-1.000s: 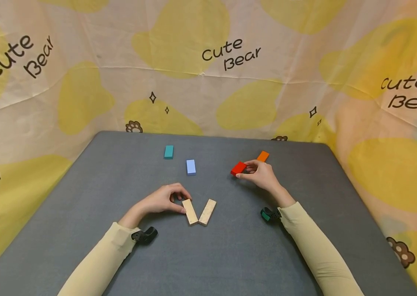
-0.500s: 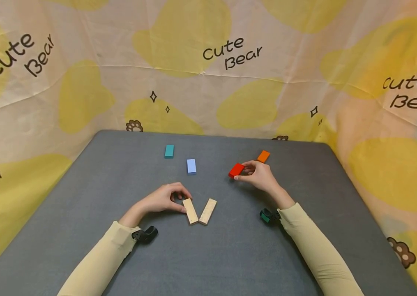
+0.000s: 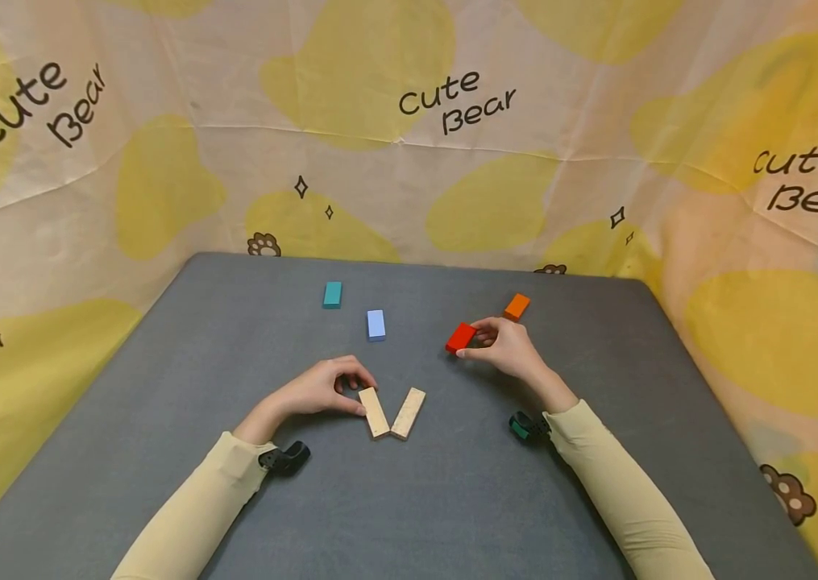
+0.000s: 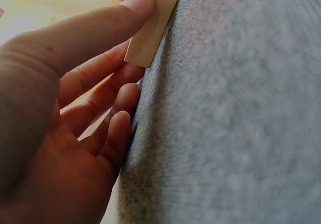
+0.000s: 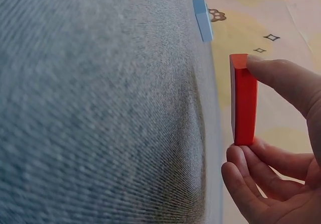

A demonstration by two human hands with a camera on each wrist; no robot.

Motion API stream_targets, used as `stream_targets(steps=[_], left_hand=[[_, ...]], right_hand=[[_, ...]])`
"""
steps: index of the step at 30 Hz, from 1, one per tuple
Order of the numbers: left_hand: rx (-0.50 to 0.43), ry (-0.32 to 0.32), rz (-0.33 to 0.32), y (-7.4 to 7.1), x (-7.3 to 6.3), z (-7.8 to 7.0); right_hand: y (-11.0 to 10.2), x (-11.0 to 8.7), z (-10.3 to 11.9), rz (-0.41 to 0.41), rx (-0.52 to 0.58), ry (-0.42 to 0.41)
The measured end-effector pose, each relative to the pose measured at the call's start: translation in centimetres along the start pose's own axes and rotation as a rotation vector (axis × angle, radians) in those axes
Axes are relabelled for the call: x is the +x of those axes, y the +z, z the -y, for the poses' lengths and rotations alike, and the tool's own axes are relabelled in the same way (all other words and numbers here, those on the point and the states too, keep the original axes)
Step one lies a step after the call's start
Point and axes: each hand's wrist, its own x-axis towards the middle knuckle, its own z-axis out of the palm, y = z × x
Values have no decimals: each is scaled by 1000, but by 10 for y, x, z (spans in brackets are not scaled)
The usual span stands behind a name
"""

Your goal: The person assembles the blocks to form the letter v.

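Observation:
Two plain wooden blocks lie on the grey table in a V, their near ends meeting. My left hand [image 3: 323, 388] pinches the far end of the left wooden block [image 3: 374, 414] between thumb and fingers; the left wrist view shows the thumb [image 4: 138, 5] over its face. The right wooden block [image 3: 408, 414] is untouched. Farther back, my right hand [image 3: 510, 346] holds a red block [image 3: 461, 338] by its two ends. In the right wrist view that red block [image 5: 246, 101] sits between thumb and fingertips, raised off the table.
An orange block [image 3: 516, 307] lies just behind my right hand. A light blue block [image 3: 375, 325] and a teal block [image 3: 332, 295] lie toward the back, left of the red one. Patterned cloth [image 3: 350, 97] hangs around the table's [image 3: 394, 515] back and sides.
My right hand has moved slightly left and nearer to me with the red block. The left hand and the wooden blocks stay in place.

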Motion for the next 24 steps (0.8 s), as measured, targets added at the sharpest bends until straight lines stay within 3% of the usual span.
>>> stream_targets(steps=[24], left_hand=[[9, 16, 9, -1, 1, 6]], right_hand=[[8, -2, 7, -1, -8, -50]])
